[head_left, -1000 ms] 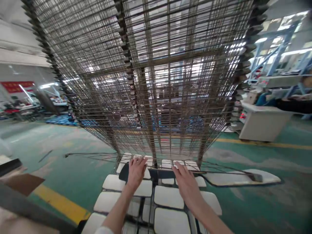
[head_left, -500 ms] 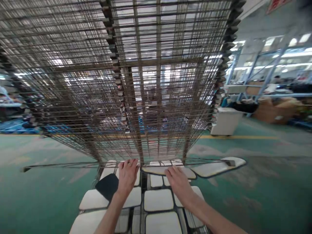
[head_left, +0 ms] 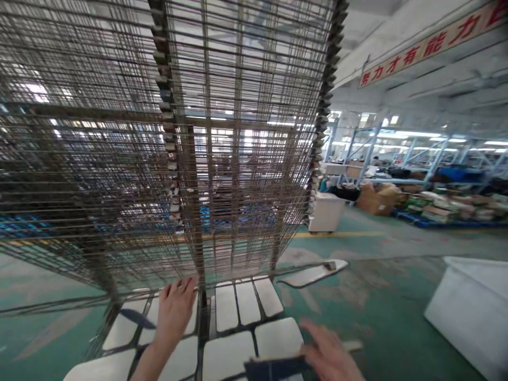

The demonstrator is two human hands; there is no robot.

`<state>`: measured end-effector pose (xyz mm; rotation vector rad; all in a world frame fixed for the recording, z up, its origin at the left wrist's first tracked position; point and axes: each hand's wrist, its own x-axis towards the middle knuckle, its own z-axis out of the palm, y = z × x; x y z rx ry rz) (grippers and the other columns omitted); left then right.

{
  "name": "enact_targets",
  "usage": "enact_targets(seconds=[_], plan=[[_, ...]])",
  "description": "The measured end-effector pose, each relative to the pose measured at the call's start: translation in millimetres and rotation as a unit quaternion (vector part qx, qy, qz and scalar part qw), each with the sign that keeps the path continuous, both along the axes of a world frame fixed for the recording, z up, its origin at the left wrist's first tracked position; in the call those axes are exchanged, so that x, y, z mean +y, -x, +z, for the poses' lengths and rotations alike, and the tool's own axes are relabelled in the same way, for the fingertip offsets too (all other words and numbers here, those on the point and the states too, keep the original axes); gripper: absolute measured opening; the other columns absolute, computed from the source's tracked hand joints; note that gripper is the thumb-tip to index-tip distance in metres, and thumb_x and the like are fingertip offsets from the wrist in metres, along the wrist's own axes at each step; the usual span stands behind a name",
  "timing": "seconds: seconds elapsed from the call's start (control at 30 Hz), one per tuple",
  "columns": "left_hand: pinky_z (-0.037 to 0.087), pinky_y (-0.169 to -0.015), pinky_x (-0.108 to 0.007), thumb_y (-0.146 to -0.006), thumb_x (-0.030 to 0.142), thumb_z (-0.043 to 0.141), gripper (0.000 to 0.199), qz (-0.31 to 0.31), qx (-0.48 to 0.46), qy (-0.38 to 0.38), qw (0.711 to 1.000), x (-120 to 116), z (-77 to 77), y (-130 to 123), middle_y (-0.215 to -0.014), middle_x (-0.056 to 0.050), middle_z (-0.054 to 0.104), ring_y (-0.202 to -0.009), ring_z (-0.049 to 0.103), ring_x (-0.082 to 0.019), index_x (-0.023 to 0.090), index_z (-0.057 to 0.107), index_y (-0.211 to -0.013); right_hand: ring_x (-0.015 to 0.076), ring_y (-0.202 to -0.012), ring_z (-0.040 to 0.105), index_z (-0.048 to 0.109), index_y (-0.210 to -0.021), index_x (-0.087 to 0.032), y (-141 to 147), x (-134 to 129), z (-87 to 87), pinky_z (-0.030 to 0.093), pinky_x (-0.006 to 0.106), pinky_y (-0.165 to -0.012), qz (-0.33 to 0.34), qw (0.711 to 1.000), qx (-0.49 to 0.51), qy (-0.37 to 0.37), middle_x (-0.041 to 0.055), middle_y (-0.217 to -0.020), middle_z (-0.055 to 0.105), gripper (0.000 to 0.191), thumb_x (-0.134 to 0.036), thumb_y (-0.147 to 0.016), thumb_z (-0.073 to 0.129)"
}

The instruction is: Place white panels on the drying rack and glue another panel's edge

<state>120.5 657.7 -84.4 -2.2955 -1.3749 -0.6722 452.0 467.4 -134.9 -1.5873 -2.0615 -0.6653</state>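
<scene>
A tall wire drying rack [head_left: 242,174] stands before me, its lowest tier bearing white rounded panels [head_left: 226,307] with dark edges. My left hand [head_left: 174,307] is at the front of a raised wire tier, fingers curled over its edge. Left of that wrist a dark flat piece [head_left: 137,318] shows almost edge-on; whether it touches the hand, I cannot tell. My right hand [head_left: 327,352], blurred, is low at the right with fingers closed on a dark flat piece [head_left: 273,369]. A long white dark-edged piece [head_left: 313,275] lies at the rack's right corner.
A white bin [head_left: 468,307] stands on the green floor at right. Farther back are a pale wheeled cabinet [head_left: 326,211], a cardboard box [head_left: 379,198] and blue shelving [head_left: 367,153]. Stacked goods [head_left: 448,206] sit on a blue pallet. A red-lettered banner [head_left: 428,47] hangs overhead.
My view has turned right. My right hand has left the tier's edge and come down and right; the long white piece under it is gone from there. My left hand stays at the tier's edge.
</scene>
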Motion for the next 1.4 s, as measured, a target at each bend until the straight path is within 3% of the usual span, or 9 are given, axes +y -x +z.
enact_targets(seconds=[0.07,0.13,0.27,0.37,0.5,0.67,0.77,1.07,1.4], plan=[[0.034,-0.086,-0.041,-0.089,0.025,0.042,0.032,0.007,0.000,-0.011,1.000,-1.2,-4.9,1.3,-0.105,-0.003,0.068,-0.097,0.055,-0.024,0.022,0.056,-0.118,0.0255,-0.108,0.049,0.057,-0.072,-0.022,-43.7,11.4,15.2,0.042,0.038,-0.081,-0.003,0.997,-0.072,0.003,0.0042,-0.136,0.045,0.018,-0.009,-0.078,0.047],[0.034,-0.085,-0.041,-0.089,0.025,0.042,0.032,0.012,0.001,-0.009,1.000,-4.3,-6.5,1.5,-0.103,-0.003,0.069,-0.095,0.056,-0.024,0.021,0.057,-0.117,0.0290,-0.120,0.040,0.058,-0.066,-0.021,-75.6,33.5,16.1,0.036,0.045,-0.089,-0.013,0.995,-0.094,-0.010,0.0018,-0.140,0.041,0.018,-0.013,-0.080,0.051],[0.035,-0.086,-0.041,-0.088,0.026,0.042,0.032,0.020,0.001,0.013,1.000,-11.4,-7.2,3.6,-0.104,-0.004,0.069,-0.097,0.056,-0.024,0.022,0.059,-0.115,0.0261,-0.125,0.034,0.060,-0.058,-0.019,-105.6,87.5,-15.3,0.018,0.049,-0.103,0.016,0.990,-0.137,-0.025,-0.0008,-0.132,0.050,0.023,-0.014,-0.080,0.055],[0.034,-0.090,-0.042,-0.088,0.024,0.040,0.034,0.034,0.005,0.029,0.999,-12.4,-9.5,6.2,-0.108,-0.005,0.068,-0.101,0.055,-0.025,0.023,0.059,-0.116,0.0225,-0.114,0.043,0.066,-0.067,-0.020,-113.6,111.0,-38.8,0.022,0.043,-0.102,0.029,0.989,-0.141,-0.045,0.0023,-0.121,0.057,0.015,-0.011,-0.076,0.058],[0.036,-0.087,-0.043,-0.090,0.024,0.037,0.038,0.049,0.034,0.034,0.998,-7.0,-5.1,4.9,-0.113,-0.007,0.066,-0.101,0.054,-0.026,0.020,0.053,-0.124,0.0205,-0.095,0.048,0.066,-0.065,-0.020,-117.2,102.6,-69.4,0.027,0.040,-0.098,0.046,0.989,-0.129,-0.051,0.0028,-0.100,0.063,0.014,-0.007,-0.070,0.062],[0.037,-0.086,-0.043,-0.091,0.020,0.032,0.043,0.069,0.074,0.060,0.993,-4.5,9.3,-3.0,-0.118,-0.009,0.063,-0.102,0.053,-0.028,0.016,0.042,-0.132,0.0236,-0.089,0.046,0.063,-0.059,-0.019,-114.6,67.8,-120.6,0.018,0.044,-0.100,0.098,0.983,-0.095,-0.125,0.0030,-0.079,0.064,0.017,-0.005,-0.054,0.055],[0.038,-0.087,-0.043,-0.090,0.016,0.031,0.045,0.083,0.092,0.074,0.989,-9.4,13.2,-4.9,-0.120,-0.007,0.062,-0.102,0.052,-0.027,0.017,0.037,-0.135,0.0236,-0.083,0.046,0.061,-0.057,-0.021,-119.4,60.7,-134.8,0.020,0.043,-0.099,0.127,0.974,-0.075,-0.172,0.0036,-0.065,0.060,0.016,-0.008,-0.055,0.053],[0.038,-0.088,-0.044,-0.091,0.016,0.026,0.045,0.083,0.100,0.067,0.989,-7.2,21.3,-4.1,-0.117,-0.011,0.063,-0.103,0.052,-0.029,0.013,0.038,-0.135,0.0182,-0.064,0.043,0.044,-0.040,-0.020,-129.7,24.0,-114.1,0.029,0.040,-0.087,0.113,0.978,-0.165,-0.062,0.0006,-0.049,0.049,0.032,-0.018,-0.066,0.063],[0.039,-0.084,-0.042,-0.090,0.015,0.023,0.046,0.085,0.110,0.052,0.989,-8.0,32.0,-6.5,-0.116,-0.013,0.063,-0.100,0.054,-0.029,0.009,0.041,-0.132,0.0162,-0.063,0.044,0.046,-0.046,-0.019,-116.5,35.5,-71.3,0.032,0.036,-0.079,0.065,0.986,-0.149,-0.045,-0.0001,-0.056,0.052,0.032,-0.015,-0.076,0.059]])
